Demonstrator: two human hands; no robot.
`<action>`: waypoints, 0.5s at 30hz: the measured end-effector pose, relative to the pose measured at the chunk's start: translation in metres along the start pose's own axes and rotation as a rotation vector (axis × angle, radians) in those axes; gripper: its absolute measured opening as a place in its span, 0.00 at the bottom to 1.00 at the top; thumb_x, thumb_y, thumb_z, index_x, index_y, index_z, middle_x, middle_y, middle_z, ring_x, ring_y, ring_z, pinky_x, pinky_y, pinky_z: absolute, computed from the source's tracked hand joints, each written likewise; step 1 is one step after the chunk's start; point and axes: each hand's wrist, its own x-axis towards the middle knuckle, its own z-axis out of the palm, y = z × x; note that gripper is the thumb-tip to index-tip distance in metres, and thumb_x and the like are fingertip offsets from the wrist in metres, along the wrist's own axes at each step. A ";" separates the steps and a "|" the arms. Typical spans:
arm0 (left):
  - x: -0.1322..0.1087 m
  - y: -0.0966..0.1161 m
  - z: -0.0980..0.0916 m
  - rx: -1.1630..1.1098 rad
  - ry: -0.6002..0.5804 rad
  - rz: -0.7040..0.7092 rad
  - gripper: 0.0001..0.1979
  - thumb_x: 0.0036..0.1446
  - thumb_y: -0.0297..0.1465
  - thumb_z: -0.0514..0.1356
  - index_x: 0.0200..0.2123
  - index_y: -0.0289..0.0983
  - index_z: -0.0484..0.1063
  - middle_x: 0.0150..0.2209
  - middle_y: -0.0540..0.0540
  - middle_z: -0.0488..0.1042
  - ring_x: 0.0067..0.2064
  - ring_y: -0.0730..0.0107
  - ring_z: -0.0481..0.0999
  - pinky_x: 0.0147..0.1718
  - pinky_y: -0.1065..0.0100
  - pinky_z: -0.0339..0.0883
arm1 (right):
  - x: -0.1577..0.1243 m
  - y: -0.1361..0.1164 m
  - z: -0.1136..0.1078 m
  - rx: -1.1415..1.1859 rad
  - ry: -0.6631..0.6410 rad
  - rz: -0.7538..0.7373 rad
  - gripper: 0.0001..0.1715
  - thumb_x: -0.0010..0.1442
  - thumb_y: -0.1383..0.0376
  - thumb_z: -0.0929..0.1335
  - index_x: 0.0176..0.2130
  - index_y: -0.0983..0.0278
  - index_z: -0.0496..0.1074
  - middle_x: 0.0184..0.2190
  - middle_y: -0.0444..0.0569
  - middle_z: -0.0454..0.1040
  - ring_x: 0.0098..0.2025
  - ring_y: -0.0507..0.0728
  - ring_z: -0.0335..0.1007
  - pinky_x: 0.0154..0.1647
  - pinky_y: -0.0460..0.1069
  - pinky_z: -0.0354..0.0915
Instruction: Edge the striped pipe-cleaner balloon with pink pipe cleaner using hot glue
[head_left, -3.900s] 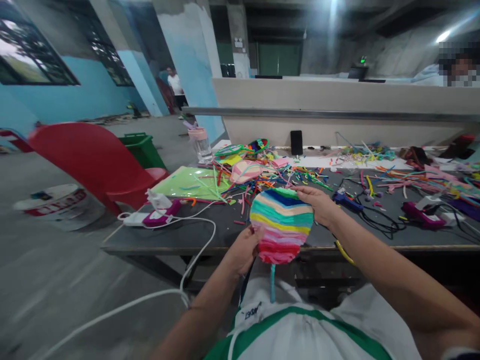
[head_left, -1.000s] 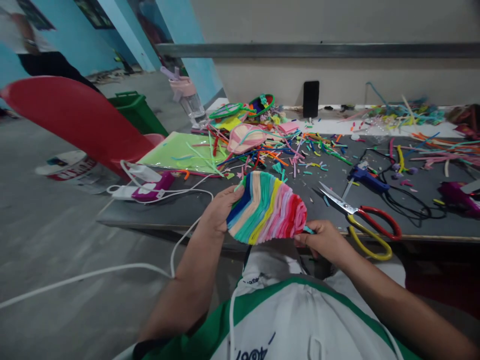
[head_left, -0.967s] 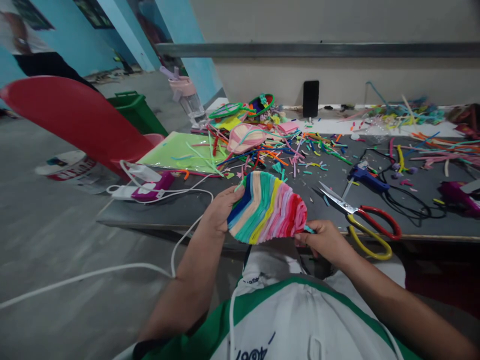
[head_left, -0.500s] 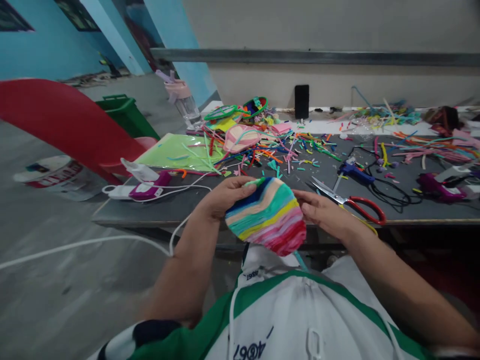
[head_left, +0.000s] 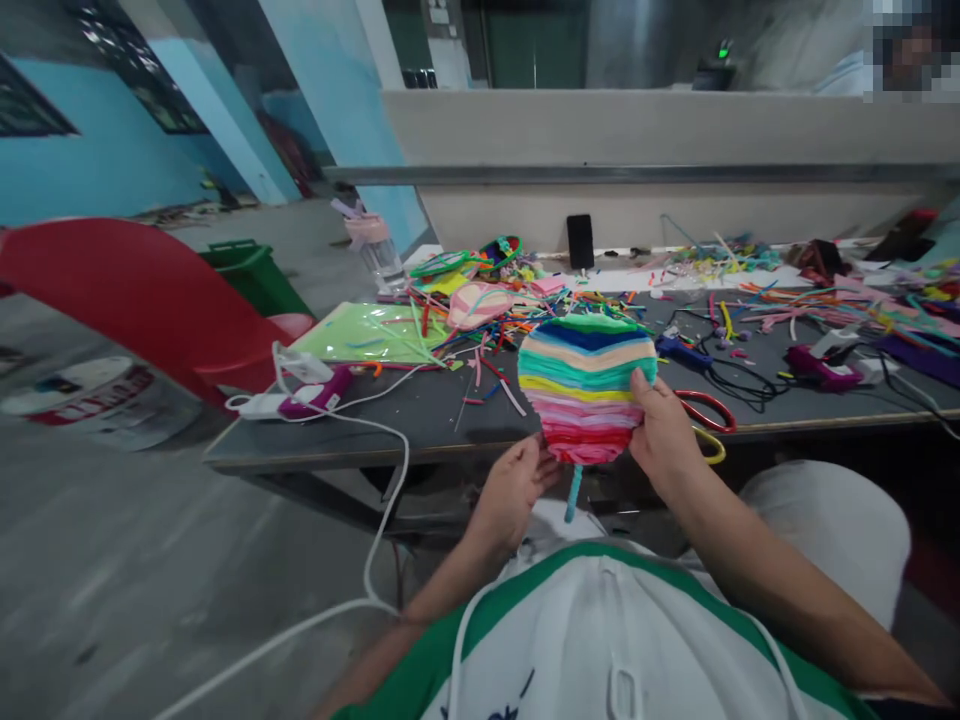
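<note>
One striped round piece (head_left: 589, 390), green edge uppermost, red lowest, held up at the near edge of the dark table (head_left: 491, 432). Right hand (head_left: 663, 428): closed on the piece's right edge, thumb laid on the front, fingers mostly behind; forearm slanting in from the lower right. Left hand (head_left: 517, 487): fingers loosely curled at the lower left edge, forearm rising from below; whether they pinch it or merely touch, I cannot tell from here. Hands apart, piece between them. One turquoise stem (head_left: 574, 495), pointing down, clear of both. Scissors (head_left: 729, 412), partly hidden, red and yellow handles, beside the right wrist.
</note>
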 end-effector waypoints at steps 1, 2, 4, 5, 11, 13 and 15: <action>-0.003 -0.007 0.003 -0.028 -0.010 -0.013 0.18 0.49 0.41 0.65 0.37 0.35 0.70 0.34 0.43 0.76 0.34 0.68 0.76 0.37 0.66 0.70 | -0.003 0.002 0.000 0.009 0.000 0.004 0.20 0.53 0.56 0.71 0.45 0.58 0.70 0.44 0.46 0.77 0.48 0.60 0.72 0.49 0.56 0.69; -0.004 -0.012 0.006 -0.047 -0.019 -0.018 0.17 0.49 0.42 0.65 0.36 0.35 0.70 0.33 0.44 0.76 0.33 0.68 0.76 0.36 0.66 0.70 | -0.005 0.005 0.000 0.020 0.003 0.008 0.20 0.53 0.57 0.70 0.45 0.58 0.70 0.45 0.46 0.77 0.48 0.60 0.72 0.48 0.56 0.69; -0.005 -0.016 0.009 -0.062 -0.043 -0.025 0.17 0.49 0.42 0.65 0.36 0.35 0.70 0.34 0.44 0.76 0.33 0.68 0.77 0.36 0.66 0.69 | -0.008 0.011 -0.001 0.045 0.016 0.022 0.19 0.54 0.57 0.70 0.46 0.58 0.69 0.45 0.46 0.76 0.49 0.59 0.72 0.48 0.55 0.69; -0.005 -0.016 0.009 -0.059 -0.049 -0.035 0.17 0.49 0.41 0.65 0.37 0.36 0.70 0.35 0.43 0.77 0.33 0.68 0.77 0.36 0.66 0.69 | -0.009 0.014 -0.002 0.053 0.021 0.031 0.19 0.54 0.57 0.70 0.46 0.58 0.69 0.45 0.46 0.76 0.49 0.59 0.71 0.48 0.55 0.69; -0.002 -0.026 -0.005 -0.017 -0.046 -0.066 0.16 0.49 0.40 0.66 0.36 0.35 0.70 0.30 0.46 0.76 0.28 0.72 0.74 0.31 0.69 0.67 | -0.012 0.028 -0.010 0.058 -0.004 0.075 0.20 0.55 0.56 0.69 0.46 0.60 0.70 0.45 0.47 0.76 0.49 0.60 0.71 0.49 0.56 0.68; -0.001 -0.031 -0.009 -0.014 -0.036 -0.077 0.15 0.48 0.40 0.66 0.33 0.35 0.69 0.26 0.49 0.73 0.25 0.74 0.72 0.29 0.71 0.66 | -0.013 0.033 -0.013 0.089 -0.017 0.093 0.20 0.54 0.56 0.69 0.46 0.60 0.70 0.44 0.47 0.77 0.48 0.60 0.72 0.49 0.56 0.68; 0.000 -0.035 -0.011 -0.016 -0.036 -0.079 0.15 0.48 0.40 0.66 0.31 0.35 0.69 0.23 0.51 0.71 0.24 0.76 0.70 0.27 0.72 0.65 | -0.014 0.038 -0.016 0.118 -0.038 0.113 0.20 0.54 0.56 0.69 0.47 0.60 0.70 0.43 0.47 0.77 0.48 0.60 0.72 0.49 0.56 0.68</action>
